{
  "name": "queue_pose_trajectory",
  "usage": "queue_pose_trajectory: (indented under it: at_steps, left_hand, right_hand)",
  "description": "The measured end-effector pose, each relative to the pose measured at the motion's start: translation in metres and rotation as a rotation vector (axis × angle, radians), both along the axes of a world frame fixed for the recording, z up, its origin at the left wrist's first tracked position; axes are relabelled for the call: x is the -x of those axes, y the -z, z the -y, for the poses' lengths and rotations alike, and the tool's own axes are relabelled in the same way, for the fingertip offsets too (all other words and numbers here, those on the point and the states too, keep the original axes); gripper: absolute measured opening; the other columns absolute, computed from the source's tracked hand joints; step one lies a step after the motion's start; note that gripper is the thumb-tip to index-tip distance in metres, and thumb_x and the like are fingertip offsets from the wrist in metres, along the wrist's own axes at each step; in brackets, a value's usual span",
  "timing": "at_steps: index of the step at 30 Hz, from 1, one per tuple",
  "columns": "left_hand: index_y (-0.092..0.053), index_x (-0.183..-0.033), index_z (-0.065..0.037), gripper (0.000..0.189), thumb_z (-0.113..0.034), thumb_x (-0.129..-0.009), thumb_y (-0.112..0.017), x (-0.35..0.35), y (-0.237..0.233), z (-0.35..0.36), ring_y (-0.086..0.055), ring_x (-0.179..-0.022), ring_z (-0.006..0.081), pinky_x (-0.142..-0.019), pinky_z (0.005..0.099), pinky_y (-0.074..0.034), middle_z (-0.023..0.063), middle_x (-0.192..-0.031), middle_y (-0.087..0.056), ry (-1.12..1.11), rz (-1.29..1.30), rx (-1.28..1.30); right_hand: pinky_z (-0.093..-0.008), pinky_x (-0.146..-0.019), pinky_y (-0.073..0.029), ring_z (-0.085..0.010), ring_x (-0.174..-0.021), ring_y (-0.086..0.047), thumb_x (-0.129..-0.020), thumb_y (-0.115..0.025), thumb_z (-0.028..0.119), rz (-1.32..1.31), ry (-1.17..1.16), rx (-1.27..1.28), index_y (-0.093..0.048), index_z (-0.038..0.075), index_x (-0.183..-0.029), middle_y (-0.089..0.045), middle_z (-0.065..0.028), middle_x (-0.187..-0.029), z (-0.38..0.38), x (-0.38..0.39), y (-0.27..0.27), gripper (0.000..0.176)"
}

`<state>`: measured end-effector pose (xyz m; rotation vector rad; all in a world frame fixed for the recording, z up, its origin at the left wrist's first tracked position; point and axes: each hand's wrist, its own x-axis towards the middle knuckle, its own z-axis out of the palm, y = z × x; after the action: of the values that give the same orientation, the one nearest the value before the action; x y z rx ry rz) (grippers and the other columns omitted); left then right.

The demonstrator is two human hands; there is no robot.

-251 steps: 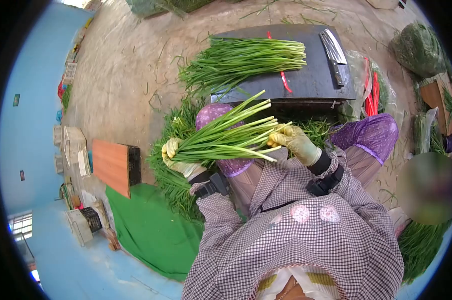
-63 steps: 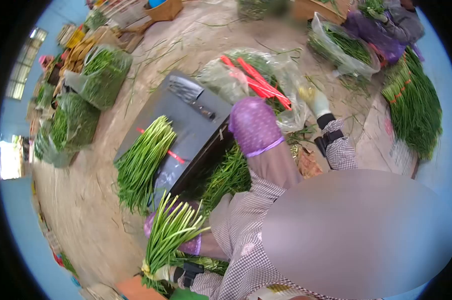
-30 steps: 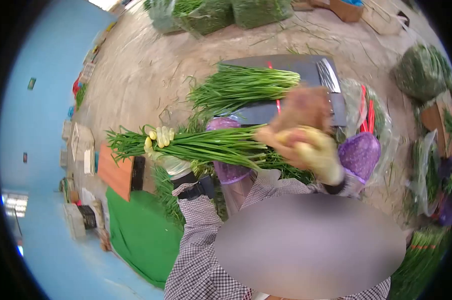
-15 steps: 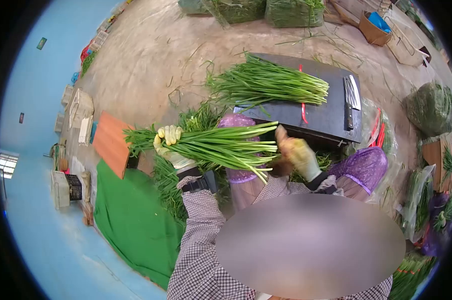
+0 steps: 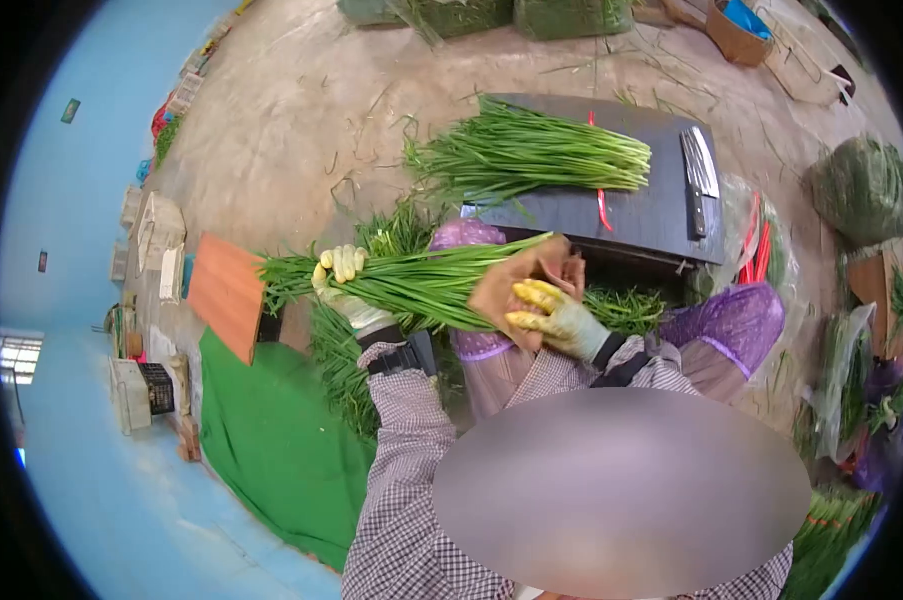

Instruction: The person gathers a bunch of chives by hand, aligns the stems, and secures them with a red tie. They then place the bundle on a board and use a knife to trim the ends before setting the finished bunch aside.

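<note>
My gloved left hand is closed round the leafy end of a bunch of garlic chives, held level above my lap. At its pale stem end, my gloved right hand has its fingers closed on a limp brown piece that looks like cloth. This cloth wraps over the stem ends and hides them. Ahead, a second bunch of chives lies on a dark low bench, with a red strip passing under it. A knife rests at the bench's right side.
Loose chives lie below my left arm, beside a green cloth and an orange-brown board. Red strips lie right of the bench. Wrapped green bales and a basket stand farther off.
My right hand has moved left with the brown cloth and now has it over the stem ends, which were bare before. My left hand keeps its hold on the bunch.
</note>
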<state>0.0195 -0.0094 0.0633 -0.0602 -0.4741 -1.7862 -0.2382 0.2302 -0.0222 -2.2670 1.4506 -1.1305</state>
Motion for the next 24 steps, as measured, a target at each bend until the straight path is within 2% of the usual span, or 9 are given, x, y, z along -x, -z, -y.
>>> queue_pose_trajectory:
  at_steps: [3,6,7,11,13,15,19,21,24]
  left_hand:
    - [-0.049,-0.078,-0.011,0.016,-0.012,-0.094,-0.052,0.000,0.002,0.004,-0.039,-0.054,0.0091,-0.058,0.0251,-0.038,-0.0036,-0.060,-0.042,0.002,-0.117,0.021]
    - [-0.048,-0.077,-0.010,0.016,-0.011,-0.092,-0.052,-0.001,-0.005,0.006,-0.040,-0.052,0.0099,-0.057,0.0246,-0.039,-0.0028,-0.059,-0.042,0.041,-0.203,0.045]
    - [-0.049,-0.078,-0.010,0.015,-0.010,-0.093,-0.053,0.002,-0.010,0.004,-0.040,-0.052,0.0090,-0.057,0.0241,-0.039,-0.0033,-0.059,-0.043,0.033,-0.210,0.051]
    - [-0.046,-0.079,-0.012,0.018,-0.011,-0.095,-0.053,0.022,-0.034,0.000,-0.040,-0.053,0.0079,-0.056,0.0243,-0.039,-0.0037,-0.059,-0.043,0.132,-0.269,0.116]
    - [-0.045,-0.079,-0.012,0.019,-0.011,-0.096,-0.052,0.033,-0.041,0.002,-0.040,-0.052,0.0079,-0.057,0.0244,-0.039,-0.0037,-0.059,-0.043,0.173,-0.280,0.157]
    - [-0.043,-0.079,-0.013,0.020,-0.010,-0.097,-0.050,0.049,-0.056,-0.005,-0.039,-0.051,0.0081,-0.057,0.0250,-0.040,-0.0042,-0.058,-0.043,0.206,-0.306,0.174]
    - [-0.044,-0.079,-0.013,0.021,-0.014,-0.099,-0.052,0.086,-0.081,-0.014,-0.041,-0.052,0.0075,-0.057,0.0247,-0.040,-0.0050,-0.058,-0.045,0.371,-0.380,0.247]
    - [-0.045,-0.080,-0.014,0.021,-0.016,-0.099,-0.053,0.111,-0.090,-0.010,-0.043,-0.052,0.0067,-0.059,0.0245,-0.040,-0.0055,-0.059,-0.047,0.540,-0.444,0.330]
    - [-0.046,-0.082,-0.015,0.020,-0.019,-0.099,-0.056,0.149,-0.107,-0.032,-0.045,-0.054,0.0060,-0.060,0.0241,-0.040,-0.0060,-0.059,-0.049,0.648,-0.475,0.277]
  right_hand:
    - [-0.0342,-0.098,-0.050,-0.0295,-0.112,-0.064,-0.090,-0.066,0.019,0.390,0.162,-0.496,-0.063,0.010,-0.129,-0.067,-0.0145,-0.119,-0.031,0.040,-0.001,0.040]
    - [-0.0339,-0.087,-0.054,-0.0275,-0.099,-0.068,-0.090,-0.066,0.013,0.158,0.595,-0.230,-0.064,0.005,-0.123,-0.069,-0.0139,-0.110,-0.088,0.085,-0.053,0.034]
    - [-0.0355,-0.083,-0.054,-0.0258,-0.094,-0.067,-0.091,-0.065,0.012,0.382,0.736,-0.232,-0.064,0.004,-0.121,-0.068,-0.0121,-0.104,-0.106,0.089,-0.102,0.031]
    - [-0.0382,-0.083,-0.052,-0.0277,-0.093,-0.065,-0.099,-0.062,0.015,0.286,1.344,-0.142,-0.061,-0.001,-0.125,-0.067,-0.0167,-0.112,-0.231,0.138,-0.181,0.030]
    - [-0.0375,-0.081,-0.053,-0.0305,-0.092,-0.066,-0.095,-0.069,0.019,-0.250,1.437,-0.003,-0.063,0.002,-0.123,-0.067,-0.0190,-0.113,-0.317,0.176,-0.157,0.033]
    - [-0.0372,-0.080,-0.053,-0.0295,-0.090,-0.066,-0.093,-0.070,0.017,-0.544,1.243,-0.410,-0.065,0.002,-0.121,-0.069,-0.0180,-0.108,-0.345,0.158,-0.162,0.032]
    - [-0.0357,-0.078,-0.053,-0.0261,-0.090,-0.067,-0.088,-0.072,0.015,-0.382,1.260,-0.791,-0.069,0.005,-0.118,-0.071,-0.0148,-0.103,-0.292,0.132,-0.214,0.032]
    - [-0.0351,-0.077,-0.053,-0.0262,-0.089,-0.069,-0.088,-0.072,0.017,-0.027,1.013,-0.457,-0.071,0.005,-0.116,-0.072,-0.0135,-0.101,-0.228,0.132,-0.220,0.031]
    - [-0.0385,-0.115,-0.032,-0.0311,-0.136,-0.047,-0.089,-0.064,0.021,0.111,0.267,-0.192,-0.069,0.008,-0.124,-0.049,-0.0152,-0.150,-0.105,0.136,-0.211,0.038]
